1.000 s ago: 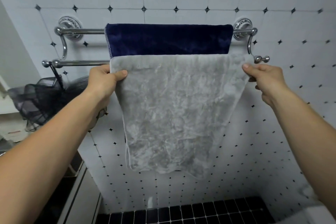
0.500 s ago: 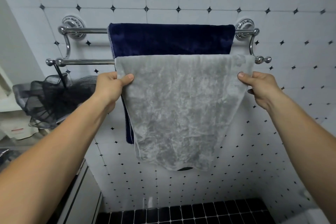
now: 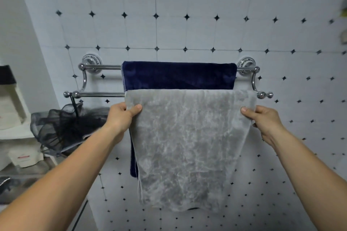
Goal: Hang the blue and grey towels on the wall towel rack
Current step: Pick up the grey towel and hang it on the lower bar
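Note:
A chrome two-bar towel rack (image 3: 97, 94) is fixed to the tiled wall. The dark blue towel (image 3: 178, 76) hangs over its upper back bar. The grey towel (image 3: 187, 137) drapes over the lower front bar and covers most of the blue one. My left hand (image 3: 122, 116) pinches the grey towel's left edge just below the bar. My right hand (image 3: 262, 120) pinches its right edge at the same height. A strip of the blue towel shows beside the grey towel's lower left edge.
A black mesh bath sponge (image 3: 65, 127) hangs from the left end of the lower bar. White shelving with containers (image 3: 13, 118) stands at the far left. The wall behind is white tile with small black diamonds; dark floor tiles lie below.
The view has tilted up, so the rack sits lower in frame. Both hands slid a little down the grey towel's side edges while still gripping it.

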`<act>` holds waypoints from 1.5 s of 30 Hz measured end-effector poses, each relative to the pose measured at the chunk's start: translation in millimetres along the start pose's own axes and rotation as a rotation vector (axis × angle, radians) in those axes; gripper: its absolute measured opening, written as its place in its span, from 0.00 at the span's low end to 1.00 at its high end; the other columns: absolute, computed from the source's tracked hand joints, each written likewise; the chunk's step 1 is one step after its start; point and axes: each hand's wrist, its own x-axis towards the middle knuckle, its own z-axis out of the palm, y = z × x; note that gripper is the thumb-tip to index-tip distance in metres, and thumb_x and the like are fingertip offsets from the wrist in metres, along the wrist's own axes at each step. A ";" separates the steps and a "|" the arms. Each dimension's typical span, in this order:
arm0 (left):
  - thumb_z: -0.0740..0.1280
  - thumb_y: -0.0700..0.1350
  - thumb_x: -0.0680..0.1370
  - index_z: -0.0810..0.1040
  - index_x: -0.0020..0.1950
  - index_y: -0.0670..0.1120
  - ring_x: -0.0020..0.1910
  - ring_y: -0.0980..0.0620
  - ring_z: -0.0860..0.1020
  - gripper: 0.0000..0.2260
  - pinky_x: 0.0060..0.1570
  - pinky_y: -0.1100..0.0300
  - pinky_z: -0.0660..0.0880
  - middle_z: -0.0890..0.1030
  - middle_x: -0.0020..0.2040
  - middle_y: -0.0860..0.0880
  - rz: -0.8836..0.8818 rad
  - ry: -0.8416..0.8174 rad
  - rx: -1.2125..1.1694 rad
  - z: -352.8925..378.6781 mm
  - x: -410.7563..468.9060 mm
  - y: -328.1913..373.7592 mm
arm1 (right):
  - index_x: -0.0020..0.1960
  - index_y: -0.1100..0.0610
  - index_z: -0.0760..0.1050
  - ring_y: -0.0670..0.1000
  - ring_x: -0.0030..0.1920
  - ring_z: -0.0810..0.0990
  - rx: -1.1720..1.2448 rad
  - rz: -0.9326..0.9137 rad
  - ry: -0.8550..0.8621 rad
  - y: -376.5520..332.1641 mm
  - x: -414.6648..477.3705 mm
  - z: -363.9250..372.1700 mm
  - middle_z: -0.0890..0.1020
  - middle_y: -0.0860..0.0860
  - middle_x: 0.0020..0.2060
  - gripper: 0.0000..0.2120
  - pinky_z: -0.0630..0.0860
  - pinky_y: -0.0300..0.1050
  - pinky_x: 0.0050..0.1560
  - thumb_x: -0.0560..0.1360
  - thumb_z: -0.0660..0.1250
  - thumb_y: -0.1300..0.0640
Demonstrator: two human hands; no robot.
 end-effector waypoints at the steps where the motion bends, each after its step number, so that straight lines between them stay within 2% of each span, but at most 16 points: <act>1: 0.70 0.42 0.77 0.82 0.52 0.41 0.44 0.50 0.83 0.07 0.39 0.60 0.77 0.85 0.46 0.46 -0.008 0.006 0.008 -1.0 1.8 2.2 | 0.49 0.58 0.82 0.41 0.30 0.82 -0.022 0.001 0.018 -0.4 2.9 2.9 0.85 0.47 0.36 0.10 0.72 0.31 0.27 0.70 0.76 0.57; 3: 0.70 0.43 0.77 0.80 0.49 0.43 0.40 0.51 0.81 0.04 0.35 0.62 0.74 0.84 0.45 0.48 -0.015 0.029 0.055 -5.3 5.7 7.9 | 0.53 0.59 0.80 0.43 0.34 0.83 -0.047 -0.014 0.063 -2.6 8.7 7.8 0.84 0.51 0.42 0.15 0.75 0.33 0.32 0.69 0.77 0.57; 4: 0.70 0.42 0.76 0.78 0.48 0.43 0.39 0.51 0.79 0.04 0.35 0.60 0.76 0.83 0.44 0.48 -0.022 0.048 0.072 -8.7 4.0 8.5 | 0.54 0.60 0.78 0.47 0.40 0.83 -0.056 -0.018 0.089 -1.8 7.4 7.4 0.83 0.53 0.45 0.17 0.78 0.38 0.39 0.69 0.78 0.56; 5: 0.71 0.41 0.75 0.77 0.50 0.43 0.39 0.50 0.76 0.06 0.39 0.55 0.79 0.81 0.45 0.47 -0.030 0.079 0.075 -12.7 0.5 8.7 | 0.55 0.59 0.77 0.51 0.45 0.82 -0.067 -0.016 0.128 -0.8 3.8 5.6 0.82 0.54 0.47 0.19 0.79 0.44 0.48 0.68 0.78 0.55; 6: 0.71 0.39 0.75 0.75 0.54 0.42 0.40 0.49 0.74 0.10 0.47 0.47 0.79 0.79 0.47 0.45 -0.045 0.112 0.065 -17.6 -3.5 8.6 | 0.54 0.59 0.76 0.54 0.49 0.81 -0.078 -0.015 0.162 -0.3 -1.5 3.6 0.81 0.55 0.49 0.18 0.78 0.48 0.53 0.68 0.78 0.55; 7: 0.70 0.37 0.74 0.73 0.58 0.39 0.40 0.48 0.73 0.14 0.49 0.43 0.77 0.76 0.47 0.44 -0.056 0.136 0.044 -23.0 -8.5 8.2 | 0.53 0.58 0.76 0.54 0.49 0.81 -0.082 -0.016 0.183 -1.0 -8.9 1.4 0.81 0.55 0.49 0.17 0.77 0.50 0.55 0.69 0.78 0.55; 10: 0.67 0.32 0.74 0.68 0.66 0.32 0.33 0.49 0.72 0.21 0.38 0.54 0.69 0.72 0.41 0.46 -0.064 0.103 0.047 -35.4 -33.0 8.4 | 0.47 0.57 0.76 0.50 0.41 0.79 -0.093 -0.016 0.138 -5.8 -42.1 -0.1 0.81 0.54 0.44 0.12 0.75 0.44 0.45 0.70 0.77 0.56; 12: 0.66 0.34 0.75 0.71 0.65 0.35 0.33 0.48 0.76 0.18 0.34 0.56 0.69 0.76 0.42 0.45 -0.058 0.076 0.064 -40.3 -59.6 8.7 | 0.45 0.57 0.76 0.48 0.37 0.76 -0.125 -0.028 0.075 -8.8 -71.8 0.2 0.80 0.52 0.39 0.11 0.73 0.41 0.39 0.70 0.77 0.55; 14: 0.67 0.35 0.76 0.73 0.63 0.40 0.36 0.47 0.80 0.15 0.37 0.55 0.73 0.79 0.48 0.45 -0.059 0.036 0.037 -46.6 -92.4 10.7 | 0.44 0.60 0.78 0.49 0.36 0.76 -0.146 -0.048 0.026 -12.3 -102.7 -1.6 0.79 0.52 0.36 0.10 0.73 0.41 0.39 0.71 0.76 0.55; 17: 0.68 0.37 0.77 0.73 0.61 0.43 0.39 0.46 0.82 0.13 0.40 0.53 0.76 0.81 0.52 0.44 -0.075 -0.042 0.016 -63.0 -141.8 7.0 | 0.43 0.62 0.78 0.50 0.38 0.77 -0.158 -0.046 -0.018 -18.0 -153.1 -7.9 0.80 0.52 0.39 0.08 0.73 0.43 0.42 0.72 0.74 0.57; 22: 0.68 0.36 0.76 0.75 0.57 0.44 0.38 0.48 0.83 0.10 0.37 0.55 0.77 0.81 0.50 0.45 -0.116 -0.055 0.008 -105.9 -214.6 -9.0 | 0.41 0.58 0.78 0.51 0.39 0.78 -0.208 -0.035 -0.072 -18.4 -240.9 -21.4 0.82 0.52 0.41 0.08 0.72 0.40 0.36 0.73 0.74 0.55; 28: 0.69 0.36 0.75 0.76 0.52 0.46 0.35 0.49 0.83 0.08 0.35 0.56 0.76 0.84 0.47 0.43 -0.204 -0.075 -0.014 -146.8 -284.7 -12.2 | 0.39 0.56 0.79 0.52 0.41 0.80 -0.229 0.014 -0.107 -28.3 -322.8 -37.8 0.83 0.52 0.40 0.09 0.70 0.41 0.36 0.72 0.75 0.52; 32: 0.69 0.36 0.74 0.77 0.53 0.45 0.33 0.49 0.84 0.09 0.32 0.57 0.76 0.85 0.45 0.44 -0.184 -0.070 -0.032 -157.9 -311.1 -1.7 | 0.40 0.56 0.79 0.51 0.40 0.80 -0.218 0.005 -0.111 -46.7 -350.5 -39.8 0.83 0.51 0.40 0.09 0.69 0.41 0.35 0.72 0.75 0.52; 38: 0.69 0.36 0.74 0.77 0.52 0.45 0.34 0.48 0.84 0.08 0.33 0.57 0.77 0.85 0.43 0.44 -0.166 -0.062 -0.026 -159.2 -323.4 5.5 | 0.40 0.58 0.79 0.50 0.39 0.80 -0.201 -0.003 -0.126 -62.4 -360.0 -45.7 0.83 0.52 0.40 0.09 0.69 0.40 0.35 0.72 0.74 0.52; 42: 0.68 0.36 0.75 0.77 0.52 0.44 0.37 0.46 0.83 0.08 0.37 0.55 0.76 0.85 0.45 0.42 -0.129 -0.049 0.031 -142.5 -305.5 8.0 | 0.40 0.59 0.79 0.51 0.40 0.80 -0.226 -0.004 -0.140 -62.3 -340.2 -49.0 0.84 0.52 0.41 0.10 0.69 0.40 0.35 0.73 0.73 0.53; 45: 0.68 0.37 0.76 0.77 0.52 0.44 0.38 0.47 0.81 0.06 0.37 0.58 0.74 0.84 0.46 0.41 -0.011 -0.028 0.163 -121.4 -274.7 16.0 | 0.41 0.59 0.80 0.52 0.42 0.81 -0.278 -0.024 -0.157 -57.5 -303.1 -48.2 0.84 0.52 0.41 0.09 0.72 0.40 0.37 0.74 0.73 0.53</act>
